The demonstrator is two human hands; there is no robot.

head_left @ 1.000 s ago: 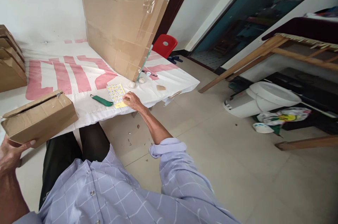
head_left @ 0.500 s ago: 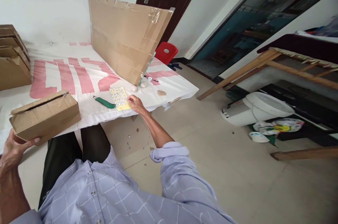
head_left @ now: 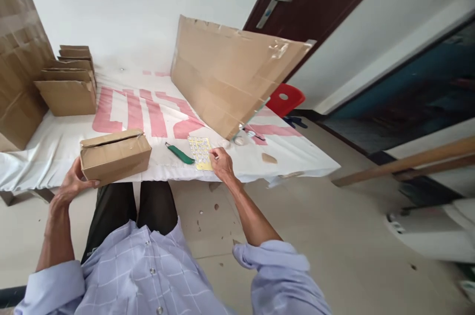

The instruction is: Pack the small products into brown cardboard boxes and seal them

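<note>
A closed cardboard box rests at the table's front edge, with a dark slit along its top. My left hand grips its left end, thumb against the front face. To the right lies a yellow sticker sheet bearing rows of white oval stickers. At the sheet's right edge my right hand is closed in a pinch; a small white piece, seemingly a sticker, shows at the fingertips. Between box and sheet is a green utility knife.
A large cardboard sheet stands tilted on the table. Several small cardboard boxes and a big carton occupy the left. Near the right end lies a brown scrap; a red chair is behind.
My view has swung left, so the table appears shifted right and the big carton shows. Both hands keep about the same places at the box and the sticker sheet.
</note>
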